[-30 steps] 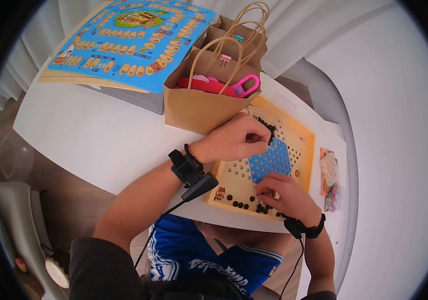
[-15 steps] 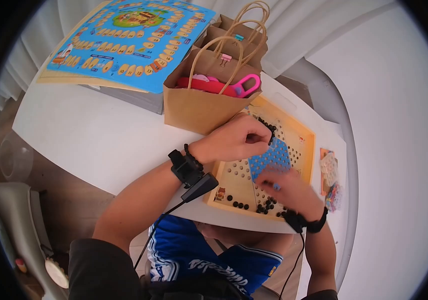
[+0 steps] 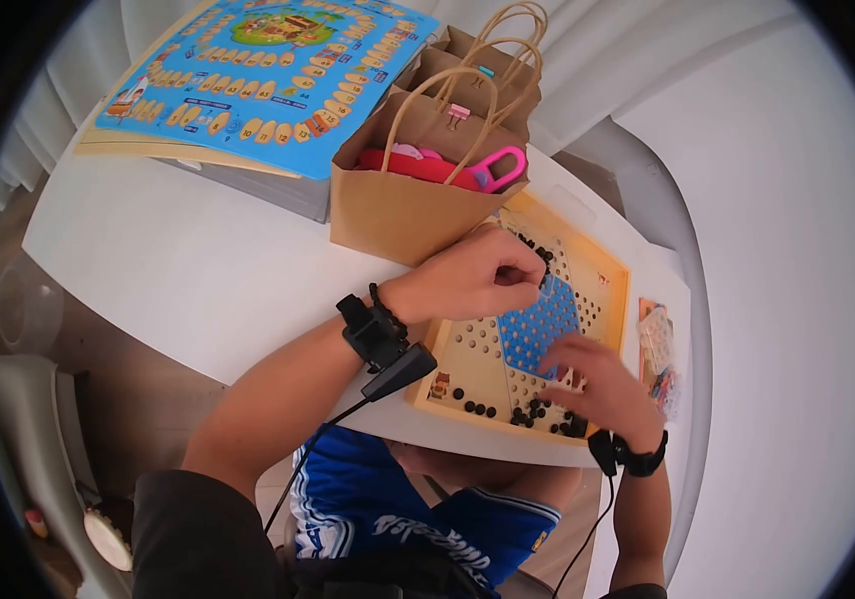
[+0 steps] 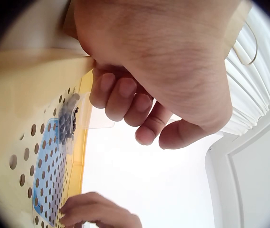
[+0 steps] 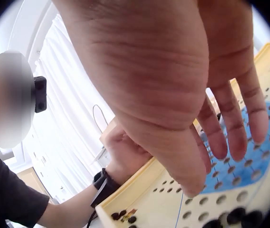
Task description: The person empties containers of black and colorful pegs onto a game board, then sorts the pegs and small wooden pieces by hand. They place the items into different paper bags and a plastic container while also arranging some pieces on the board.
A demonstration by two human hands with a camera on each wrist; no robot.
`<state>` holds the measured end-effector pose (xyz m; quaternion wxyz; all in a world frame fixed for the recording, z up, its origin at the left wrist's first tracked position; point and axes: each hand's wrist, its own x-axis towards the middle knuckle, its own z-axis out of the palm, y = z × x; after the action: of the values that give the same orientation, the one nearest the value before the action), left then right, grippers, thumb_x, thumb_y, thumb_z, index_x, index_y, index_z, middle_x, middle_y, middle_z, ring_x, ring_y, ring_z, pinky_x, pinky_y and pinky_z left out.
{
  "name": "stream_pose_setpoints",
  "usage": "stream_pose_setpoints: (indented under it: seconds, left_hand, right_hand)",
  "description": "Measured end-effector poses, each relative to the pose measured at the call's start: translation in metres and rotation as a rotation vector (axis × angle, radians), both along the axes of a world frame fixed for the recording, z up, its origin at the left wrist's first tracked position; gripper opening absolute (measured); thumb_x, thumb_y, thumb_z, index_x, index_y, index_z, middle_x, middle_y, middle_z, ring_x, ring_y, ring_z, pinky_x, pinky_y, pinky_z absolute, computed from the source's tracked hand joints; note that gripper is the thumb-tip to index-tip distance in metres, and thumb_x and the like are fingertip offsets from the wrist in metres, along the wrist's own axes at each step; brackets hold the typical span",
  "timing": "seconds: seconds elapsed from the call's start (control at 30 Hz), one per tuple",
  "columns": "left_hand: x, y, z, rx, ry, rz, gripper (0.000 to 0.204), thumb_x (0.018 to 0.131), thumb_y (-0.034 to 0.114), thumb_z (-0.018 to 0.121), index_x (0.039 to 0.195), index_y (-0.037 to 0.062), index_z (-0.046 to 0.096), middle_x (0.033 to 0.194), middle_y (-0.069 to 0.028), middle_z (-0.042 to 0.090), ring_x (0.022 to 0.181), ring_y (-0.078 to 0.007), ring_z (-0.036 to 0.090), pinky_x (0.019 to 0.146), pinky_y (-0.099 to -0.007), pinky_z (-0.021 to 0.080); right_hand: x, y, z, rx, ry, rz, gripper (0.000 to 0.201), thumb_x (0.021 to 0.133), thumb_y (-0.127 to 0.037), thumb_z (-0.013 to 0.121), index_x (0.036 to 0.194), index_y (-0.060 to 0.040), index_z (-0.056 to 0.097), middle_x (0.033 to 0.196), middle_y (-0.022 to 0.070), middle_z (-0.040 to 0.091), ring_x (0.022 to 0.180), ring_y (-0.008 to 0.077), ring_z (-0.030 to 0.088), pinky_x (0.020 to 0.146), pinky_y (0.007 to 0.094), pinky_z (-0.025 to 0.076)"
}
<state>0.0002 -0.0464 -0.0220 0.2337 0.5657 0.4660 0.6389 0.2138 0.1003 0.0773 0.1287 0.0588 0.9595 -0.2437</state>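
Over the far-left edge of a yellow-rimmed board (image 3: 624, 299) hovers my left hand (image 3: 477, 275), its fingers loosely curled with nothing visible in them. Beside it on the board, a clear container (image 4: 67, 121) holds black marbles. My right hand (image 3: 602, 391), fingers spread and fairly straight, is above the near right part, beside the blue hexagon of holes (image 3: 527, 339); no object shows in it. In the right wrist view its fingers (image 5: 237, 142) overlap that blue area. Several black marbles (image 3: 522, 414) lie in the near corner of the board.
A brown paper bag (image 3: 393, 215) with pink and red items stands behind my left hand. A blue printed game sheet (image 3: 238, 100) lies at the far left. Small clear packets (image 3: 655, 344) lie right of the board.
My right hand has moved right, away from the near marbles, and its fingers have spread. My left hand has stayed nearly still. The head view has shifted slightly.
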Motion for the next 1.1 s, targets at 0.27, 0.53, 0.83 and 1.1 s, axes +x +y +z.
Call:
stream_pose_setpoints:
  seconds: [0.27, 0.53, 0.83, 1.1]
  left_hand:
    - [-0.001, 0.0, 0.003, 0.014, 0.054, 0.015, 0.018, 0.086, 0.008, 0.065, 0.073, -0.0005, 0.056, 0.06, -0.0004, 0.045, 0.056, -0.0086, 0.037, 0.052, -0.0288, 0.029]
    - [0.001, 0.0, 0.004, 0.012, -0.009, 0.001, 0.023, 0.084, 0.011, 0.067, 0.071, -0.0014, 0.054, 0.058, -0.0038, 0.041, 0.056, -0.0113, 0.037, 0.053, -0.0311, 0.032]
    - [0.001, -0.001, 0.004, 0.021, -0.008, -0.025, 0.019, 0.087, 0.009, 0.064, 0.074, -0.0006, 0.055, 0.061, 0.0001, 0.044, 0.058, -0.0079, 0.037, 0.054, -0.0292, 0.03]
    - [0.001, 0.0, 0.001, 0.028, -0.02, -0.023, 0.02, 0.088, 0.01, 0.067, 0.074, -0.0004, 0.057, 0.059, 0.0, 0.046, 0.056, -0.0078, 0.038, 0.053, -0.0293, 0.029]
  right_hand:
    - [0.025, -0.014, -0.016, -0.025, -0.036, 0.059, 0.015, 0.087, -0.005, 0.076, 0.101, -0.0022, 0.07, 0.096, 0.0109, 0.065, 0.082, 0.0271, 0.069, 0.072, 0.0355, 0.056]
    - [0.014, -0.006, -0.016, 0.025, -0.004, 0.116, 0.012, 0.087, 0.0, 0.072, 0.099, -0.0013, 0.072, 0.091, 0.0131, 0.068, 0.08, 0.0287, 0.07, 0.074, 0.0378, 0.056]
    - [-0.055, 0.025, -0.003, -0.141, 0.378, -0.16, 0.021, 0.089, 0.0, 0.071, 0.11, 0.0005, 0.07, 0.112, 0.0122, 0.071, 0.104, 0.0226, 0.071, 0.086, 0.0338, 0.058]
    - [0.001, 0.015, -0.001, -0.027, -0.098, -0.018, 0.028, 0.081, -0.003, 0.08, 0.106, -0.0014, 0.068, 0.101, 0.0119, 0.064, 0.086, 0.0243, 0.07, 0.075, 0.0354, 0.056]
